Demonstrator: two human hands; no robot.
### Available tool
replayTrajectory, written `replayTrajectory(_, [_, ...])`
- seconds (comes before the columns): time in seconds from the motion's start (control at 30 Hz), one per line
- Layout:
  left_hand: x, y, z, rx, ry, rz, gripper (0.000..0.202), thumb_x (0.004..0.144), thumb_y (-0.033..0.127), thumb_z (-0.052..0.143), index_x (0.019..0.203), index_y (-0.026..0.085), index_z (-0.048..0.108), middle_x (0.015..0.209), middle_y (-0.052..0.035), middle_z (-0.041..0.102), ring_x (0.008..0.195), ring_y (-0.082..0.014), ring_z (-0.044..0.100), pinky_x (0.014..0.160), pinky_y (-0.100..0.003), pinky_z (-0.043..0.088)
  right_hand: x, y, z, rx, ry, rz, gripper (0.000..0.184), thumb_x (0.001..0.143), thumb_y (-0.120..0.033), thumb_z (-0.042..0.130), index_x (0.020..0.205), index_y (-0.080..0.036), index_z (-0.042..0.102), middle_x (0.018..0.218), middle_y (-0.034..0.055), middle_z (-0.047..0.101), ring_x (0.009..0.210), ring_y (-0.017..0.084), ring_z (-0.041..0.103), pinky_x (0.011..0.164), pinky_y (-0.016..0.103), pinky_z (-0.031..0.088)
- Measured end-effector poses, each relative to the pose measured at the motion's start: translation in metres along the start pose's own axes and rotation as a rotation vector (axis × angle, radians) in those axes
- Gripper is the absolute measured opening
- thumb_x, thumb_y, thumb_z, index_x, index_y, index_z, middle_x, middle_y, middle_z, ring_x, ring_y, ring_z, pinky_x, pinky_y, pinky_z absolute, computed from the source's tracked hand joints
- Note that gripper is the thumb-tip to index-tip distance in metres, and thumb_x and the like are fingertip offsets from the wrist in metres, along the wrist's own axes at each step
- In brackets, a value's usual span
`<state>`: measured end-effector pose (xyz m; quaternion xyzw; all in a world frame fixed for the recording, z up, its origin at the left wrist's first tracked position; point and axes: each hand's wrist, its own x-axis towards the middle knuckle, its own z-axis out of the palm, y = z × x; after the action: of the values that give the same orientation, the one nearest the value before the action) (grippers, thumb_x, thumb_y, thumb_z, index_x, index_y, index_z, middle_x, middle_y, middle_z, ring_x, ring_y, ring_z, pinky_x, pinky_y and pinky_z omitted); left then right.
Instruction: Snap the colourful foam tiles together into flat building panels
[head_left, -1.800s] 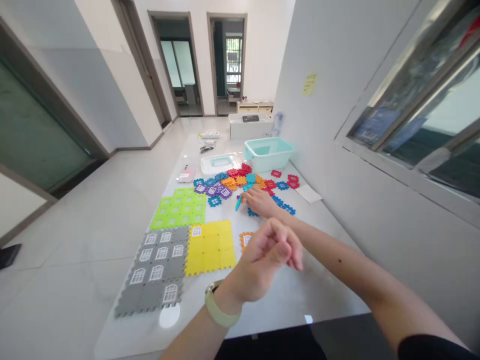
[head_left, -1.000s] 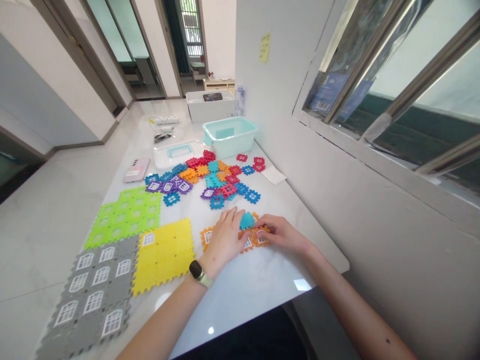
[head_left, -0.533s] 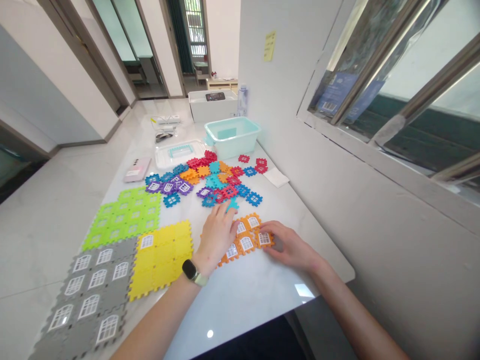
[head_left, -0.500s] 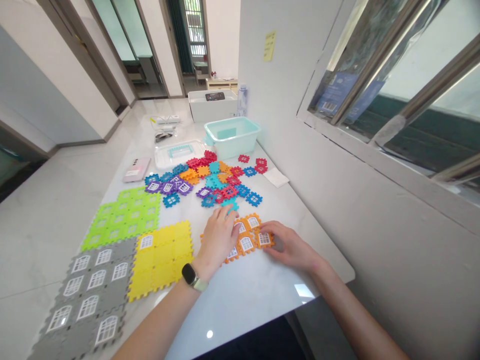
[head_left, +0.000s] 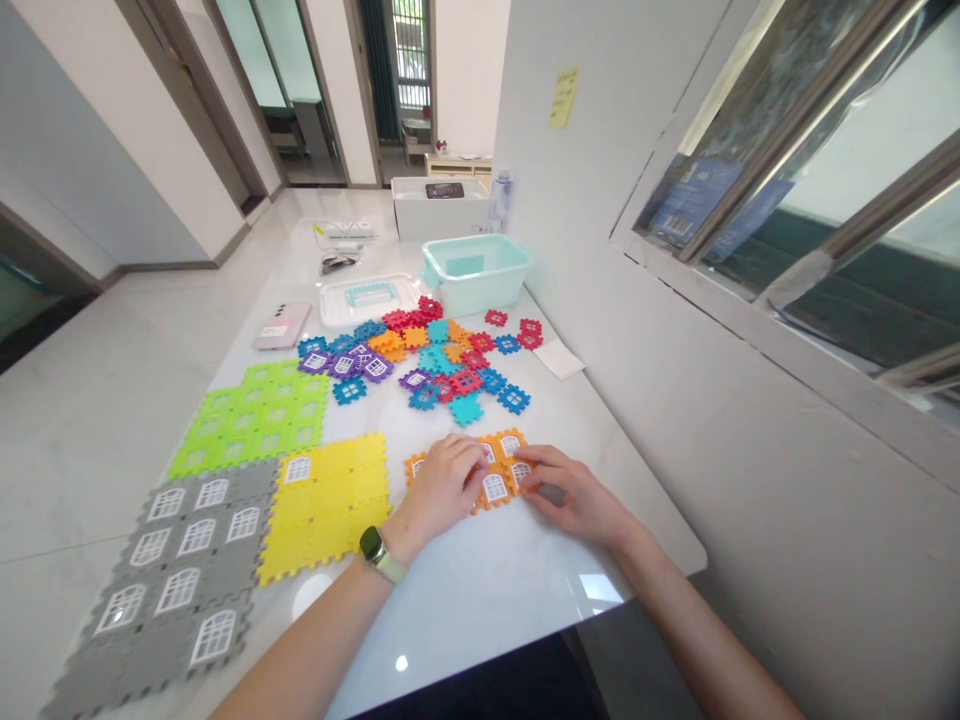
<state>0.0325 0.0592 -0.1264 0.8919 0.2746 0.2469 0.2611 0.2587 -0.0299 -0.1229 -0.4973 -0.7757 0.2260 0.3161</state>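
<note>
Left hand, right hand moved onto orange tiles | grips open, flat | table edge near

Our left hand: resting on the orange window tiles
Our right hand: touching those tiles' right side
Ahead of our hands: a teal foam tile
Left of our hands: a yellow foam mat

Nothing legible: the yellow sticky note and blue printed card behind glass are too small to read.

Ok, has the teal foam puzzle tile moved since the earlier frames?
Yes, away from the person: the teal foam puzzle tile now lies closer to the mint-green plastic tub.
</note>
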Motion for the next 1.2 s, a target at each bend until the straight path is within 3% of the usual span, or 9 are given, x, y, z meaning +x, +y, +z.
replayTrajectory(0.13, [-0.002, 0.003, -0.002, 0.019, -0.053, 0.059, 0.015, 0.093, 0.012, 0.049, 0.092, 0.021, 0.06, 0.101, -0.0046, 0.069, 0.104, -0.022, 0.059, 0.098, -0.045, 0.045, 0.0, 0.001, -0.001, -0.006, 0.002, -0.02, 0.02, 0.083, -0.009, 0.061, 0.093, -0.025, 0.069, 0.128, 0.0088, 0.062, 0.122, 0.025, 0.056, 0.103, 0.047, 0.049])
replayTrajectory(0.3, [-0.003, 0.01, -0.007, 0.062, -0.195, 0.176, 0.018, 0.095, 0.011, 0.046, 0.095, 0.023, 0.06, 0.11, -0.0015, 0.069, 0.118, -0.021, 0.055, 0.115, -0.052, 0.027, 0.001, -0.002, -0.003, -0.042, -0.017, -0.044, 0.025, 0.083, -0.006, 0.057, 0.096, -0.024, 0.068, 0.126, 0.0091, 0.062, 0.124, 0.024, 0.054, 0.104, 0.046, 0.047])
replayTrajectory(0.5, [-0.004, 0.011, -0.004, 0.12, -0.262, 0.215, 0.018, 0.095, 0.011, 0.048, 0.1, 0.023, 0.059, 0.127, -0.0026, 0.065, 0.128, -0.0216, 0.05, 0.118, -0.061, 0.015, -0.001, -0.004, -0.001, -0.085, -0.011, -0.047, 0.033, 0.077, -0.001, 0.056, 0.098, -0.023, 0.068, 0.125, 0.0099, 0.06, 0.119, 0.024, 0.055, 0.1, 0.045, 0.05])
replayTrajectory(0.73, [-0.004, 0.016, -0.002, 0.154, -0.313, 0.214, 0.024, 0.092, 0.005, 0.044, 0.103, 0.022, 0.057, 0.126, -0.0045, 0.065, 0.131, -0.0217, 0.049, 0.118, -0.065, 0.009, 0.0, -0.002, -0.003, -0.077, -0.005, -0.069, 0.036, 0.075, 0.002, 0.052, 0.097, -0.022, 0.067, 0.125, 0.0096, 0.063, 0.123, 0.023, 0.055, 0.104, 0.044, 0.048])
replayTrajectory(0.87, [-0.004, 0.023, 0.0, 0.165, -0.315, 0.186, 0.028, 0.09, 0.003, 0.043, 0.107, 0.021, 0.056, 0.123, -0.0058, 0.065, 0.125, -0.0225, 0.054, 0.117, -0.067, 0.006, 0.001, -0.012, -0.003, -0.188, -0.115, -0.054, 0.047, 0.078, 0.002, 0.045, 0.115, -0.02, 0.062, 0.127, 0.0099, 0.064, 0.132, 0.023, 0.049, 0.11, 0.046, 0.045])
replayTrajectory(0.97, [-0.003, 0.028, 0.0, 0.166, -0.282, 0.171, 0.026, 0.088, 0.005, 0.045, 0.106, 0.021, 0.056, 0.119, -0.0065, 0.064, 0.118, -0.0236, 0.057, 0.117, -0.066, 0.009, -0.002, -0.023, 0.003, -0.307, -0.171, -0.007, 0.058, 0.077, 0.0, 0.043, 0.134, -0.01, 0.05, 0.133, 0.0174, 0.059, 0.138, 0.028, 0.041, 0.11, 0.047, 0.044])
replayTrajectory(1.07, [-0.004, 0.027, 0.001, 0.094, -0.214, 0.16, 0.021, 0.083, 0.005, 0.047, 0.093, 0.022, 0.056, 0.104, -0.0036, 0.066, 0.104, -0.0224, 0.061, 0.116, -0.063, 0.013, -0.006, -0.032, 0.008, -0.317, -0.155, 0.012, 0.058, 0.075, -0.004, 0.047, 0.133, -0.008, 0.049, 0.134, 0.0194, 0.057, 0.136, 0.031, 0.043, 0.111, 0.049, 0.041])
replayTrajectory(1.13, [-0.004, 0.021, 0.003, -0.031, -0.084, 0.093, 0.017, 0.081, 0.005, 0.047, 0.082, 0.021, 0.053, 0.095, -0.0023, 0.064, 0.095, -0.0207, 0.061, 0.111, -0.055, 0.029, -0.004, -0.035, 0.002, -0.245, -0.012, 0.041, 0.043, 0.08, -0.01, 0.049, 0.122, -0.014, 0.056, 0.128, 0.016, 0.062, 0.125, 0.03, 0.053, 0.102, 0.047, 0.047])
replayTrajectory(1.2, [-0.004, 0.011, 0.004, -0.204, 0.126, -0.055, 0.014, 0.079, 0.007, 0.048, 0.076, 0.021, 0.049, 0.087, -0.0017, 0.06, 0.086, -0.019, 0.058, 0.092, -0.041, 0.044, 0.003, -0.036, -0.009, -0.111, 0.252, 0.094, 0.018, 0.088, -0.02, 0.048, 0.1, -0.018, 0.062, 0.104, 0.0113, 0.069, 0.098, 0.025, 0.063, 0.085, 0.041, 0.052])
